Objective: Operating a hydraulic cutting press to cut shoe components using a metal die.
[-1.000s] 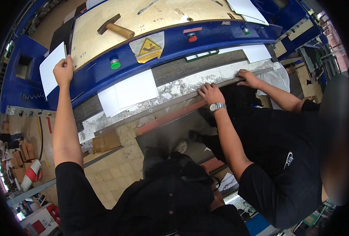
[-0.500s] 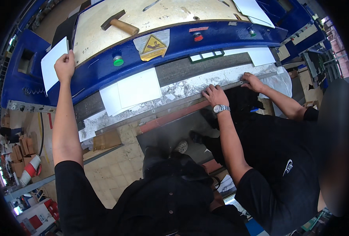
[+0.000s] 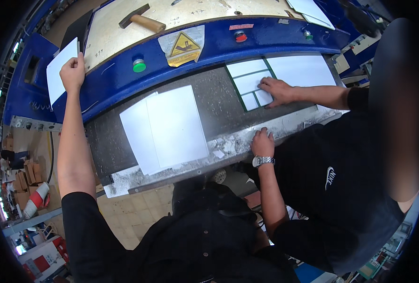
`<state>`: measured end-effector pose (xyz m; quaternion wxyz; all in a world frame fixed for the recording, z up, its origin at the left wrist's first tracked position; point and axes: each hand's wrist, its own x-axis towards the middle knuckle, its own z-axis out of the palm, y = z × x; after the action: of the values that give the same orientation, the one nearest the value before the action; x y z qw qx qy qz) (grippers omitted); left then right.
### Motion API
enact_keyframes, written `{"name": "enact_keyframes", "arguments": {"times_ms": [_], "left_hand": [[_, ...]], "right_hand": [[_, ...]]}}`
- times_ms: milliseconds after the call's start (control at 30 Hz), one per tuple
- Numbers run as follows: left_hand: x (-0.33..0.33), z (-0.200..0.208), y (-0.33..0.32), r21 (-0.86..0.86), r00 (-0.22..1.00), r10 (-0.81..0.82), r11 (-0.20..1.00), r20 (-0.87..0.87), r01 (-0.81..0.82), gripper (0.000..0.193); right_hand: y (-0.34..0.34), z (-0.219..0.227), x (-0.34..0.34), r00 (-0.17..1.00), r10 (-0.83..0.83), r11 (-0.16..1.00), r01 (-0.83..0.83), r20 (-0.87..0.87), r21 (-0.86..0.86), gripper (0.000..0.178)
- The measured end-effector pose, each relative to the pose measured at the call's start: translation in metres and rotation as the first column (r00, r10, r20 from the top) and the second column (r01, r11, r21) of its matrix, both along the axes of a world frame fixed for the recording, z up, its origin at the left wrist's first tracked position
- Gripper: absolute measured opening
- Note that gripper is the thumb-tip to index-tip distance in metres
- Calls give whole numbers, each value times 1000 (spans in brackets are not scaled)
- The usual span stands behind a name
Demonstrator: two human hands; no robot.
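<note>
My left hand [image 3: 72, 73] is closed on the edge of a stack of white sheets [image 3: 58, 75] standing at the machine's left end. My right hand is out of view. Below the blue machine beam, a dark sliding bed [image 3: 176, 87] carries two overlapping white sheets [image 3: 174, 129]. A green-edged cutting die [image 3: 247, 78] lies over white sheet material on the bed's right part. A co-worker's hand [image 3: 277, 90] rests on that die. The co-worker's other hand [image 3: 263, 141], wearing a metal watch, lies at the bed's scuffed front edge.
The blue beam [image 3: 115, 70] bears a green button [image 3: 139, 65], a red button [image 3: 240, 37] and a yellow warning sign [image 3: 185, 46]. On the wooden top lies a hammer [image 3: 143, 20], with white sheets [image 3: 313, 12] at its right. The co-worker stands close at my right.
The bed has slid out toward me with the sheets and die, showing more of them. One co-worker hand has moved from the bed's front edge onto the die. My left hand stays on its sheets.
</note>
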<state>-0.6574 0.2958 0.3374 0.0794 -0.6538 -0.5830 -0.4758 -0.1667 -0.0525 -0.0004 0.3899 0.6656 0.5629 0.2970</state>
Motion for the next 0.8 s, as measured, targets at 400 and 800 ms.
{"name": "enact_keyframes", "arguments": {"times_ms": [400,800], "left_hand": [[-8,6,8,27,999,38,999,-24,-37,48],[-17,9,4,1,997,76,997,-29,-76,48]], "right_hand": [[-14,23,-63,815,371,924,-373,444,-87,22],[28,-25,-54,78,237,875,-451,968,-178,33]]}}
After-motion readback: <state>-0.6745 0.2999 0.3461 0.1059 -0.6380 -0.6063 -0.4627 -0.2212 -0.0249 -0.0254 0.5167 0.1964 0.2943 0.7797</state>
